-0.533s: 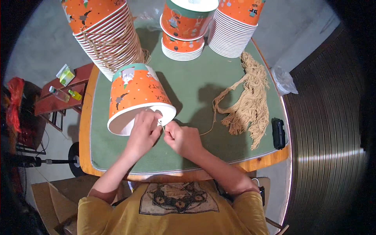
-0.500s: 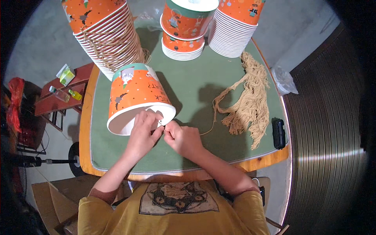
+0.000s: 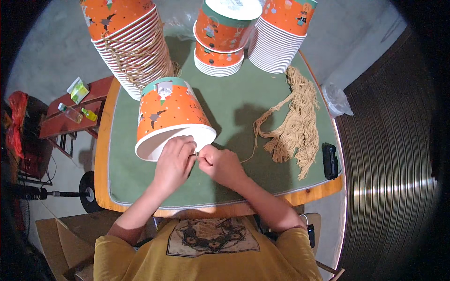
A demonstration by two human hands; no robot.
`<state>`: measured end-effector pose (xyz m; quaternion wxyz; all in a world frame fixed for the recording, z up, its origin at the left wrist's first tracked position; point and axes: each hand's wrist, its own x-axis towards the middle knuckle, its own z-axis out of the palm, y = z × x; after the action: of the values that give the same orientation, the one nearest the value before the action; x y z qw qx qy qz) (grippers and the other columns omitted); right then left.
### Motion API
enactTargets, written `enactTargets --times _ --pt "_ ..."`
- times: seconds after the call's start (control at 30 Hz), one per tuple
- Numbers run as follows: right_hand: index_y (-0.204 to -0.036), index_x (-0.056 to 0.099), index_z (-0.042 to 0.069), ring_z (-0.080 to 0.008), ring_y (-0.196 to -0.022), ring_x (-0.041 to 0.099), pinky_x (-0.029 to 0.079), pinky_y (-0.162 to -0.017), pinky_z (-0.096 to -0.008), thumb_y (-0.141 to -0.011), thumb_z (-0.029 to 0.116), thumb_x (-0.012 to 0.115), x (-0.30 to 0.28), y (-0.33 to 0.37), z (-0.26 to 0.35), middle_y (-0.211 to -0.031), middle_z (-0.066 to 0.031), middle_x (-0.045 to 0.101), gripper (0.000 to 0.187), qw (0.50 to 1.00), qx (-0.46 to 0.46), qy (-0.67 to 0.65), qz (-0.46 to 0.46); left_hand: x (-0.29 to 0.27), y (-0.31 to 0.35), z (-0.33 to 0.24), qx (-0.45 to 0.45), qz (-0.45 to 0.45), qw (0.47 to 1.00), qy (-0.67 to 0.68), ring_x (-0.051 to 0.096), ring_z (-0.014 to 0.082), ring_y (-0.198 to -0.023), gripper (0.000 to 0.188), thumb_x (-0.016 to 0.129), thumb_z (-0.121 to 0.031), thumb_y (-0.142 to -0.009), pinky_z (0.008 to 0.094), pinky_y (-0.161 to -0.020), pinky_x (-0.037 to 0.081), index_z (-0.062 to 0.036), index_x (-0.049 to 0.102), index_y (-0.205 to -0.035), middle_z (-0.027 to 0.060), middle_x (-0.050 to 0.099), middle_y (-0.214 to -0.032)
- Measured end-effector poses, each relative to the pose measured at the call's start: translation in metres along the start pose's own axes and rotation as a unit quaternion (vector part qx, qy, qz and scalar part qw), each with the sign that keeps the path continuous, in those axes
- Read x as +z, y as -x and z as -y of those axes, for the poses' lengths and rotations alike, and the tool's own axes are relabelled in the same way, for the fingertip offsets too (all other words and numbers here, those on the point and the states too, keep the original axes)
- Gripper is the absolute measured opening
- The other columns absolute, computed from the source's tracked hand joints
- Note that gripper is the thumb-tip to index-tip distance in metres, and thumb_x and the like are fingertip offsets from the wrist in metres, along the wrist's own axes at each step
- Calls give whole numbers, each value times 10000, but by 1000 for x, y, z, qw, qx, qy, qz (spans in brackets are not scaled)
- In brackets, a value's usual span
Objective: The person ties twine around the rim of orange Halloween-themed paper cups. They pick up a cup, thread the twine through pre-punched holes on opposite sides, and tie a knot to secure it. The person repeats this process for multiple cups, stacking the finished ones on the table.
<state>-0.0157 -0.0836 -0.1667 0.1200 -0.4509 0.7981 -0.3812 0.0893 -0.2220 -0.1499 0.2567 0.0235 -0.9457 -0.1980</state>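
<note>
An orange paper bucket [image 3: 176,107] with a green band and bat pictures lies tilted on the table, its white-rimmed mouth toward me. My left hand [image 3: 174,159] is at that mouth, fingers bent just inside the rim and pinched together at the twine. Beside it, my right hand [image 3: 221,165] is curled into a fist on the same tan twine [image 3: 247,159], whose strand trails out to the right. A short bit of it shows between my hands; their fingertips are partly hidden. The strand leads to a loose bundle of tan twine [image 3: 297,129].
A tall stack of buckets [image 3: 136,51] with twine looped down its side stands back left. Two more stacks, a short one [image 3: 220,58] and a tall one [image 3: 276,49], stand behind. A black case [image 3: 330,161] lies at the right edge; a red bench [image 3: 70,112] is left.
The bucket has shifted slightly right. My left hand has moved a little right with it, and its fingers have closed in nearer to my right fist.
</note>
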Motion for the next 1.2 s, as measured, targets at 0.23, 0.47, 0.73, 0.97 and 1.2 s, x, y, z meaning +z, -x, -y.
enactTargets --times 0.23,0.47,0.73,0.97,1.2 --pt "-855 612 100 -329 -628 650 514 -584 -416 -825 187 641 -42 -8 38 -662 -132 621 97 996 -23 -73 -36 -25 0 -13 49 -78 984 -154 595 241 -961 345 666 -48 -732 474 -1047 377 -47 599 -1071 94 605 -977" --pt "-935 546 109 -252 -509 600 448 -482 -366 -841 148 646 -82 -4 74 -555 -76 523 142 992 -83 -58 -74 -75 -22 -35 34 -85 993 -70 570 244 -825 267 668 -25 -744 476 -1020 369 -53 578 -994 80 547 -829" --pt "-927 607 93 -327 -679 627 490 -632 -433 -863 200 609 -110 -18 87 -723 -126 610 125 991 -132 36 9 -66 -17 -38 5 -88 996 -29 528 284 -830 268 703 -55 -739 488 -980 366 -41 490 -901 94 505 -818" --pt "-852 641 54 -312 -744 582 472 -705 -383 -838 191 620 -114 -54 80 -786 -126 587 139 949 -274 96 122 -59 -14 -37 10 -103 994 -23 512 318 -924 349 723 -45 -735 505 -1001 345 -41 460 -964 97 494 -876" --pt "-762 588 25 -307 -771 579 474 -692 -399 -799 128 592 -114 -69 89 -770 -128 555 110 942 -267 92 183 -58 -13 -33 9 -105 994 -16 522 297 -885 358 723 -35 -724 501 -993 347 -46 464 -970 85 498 -852"
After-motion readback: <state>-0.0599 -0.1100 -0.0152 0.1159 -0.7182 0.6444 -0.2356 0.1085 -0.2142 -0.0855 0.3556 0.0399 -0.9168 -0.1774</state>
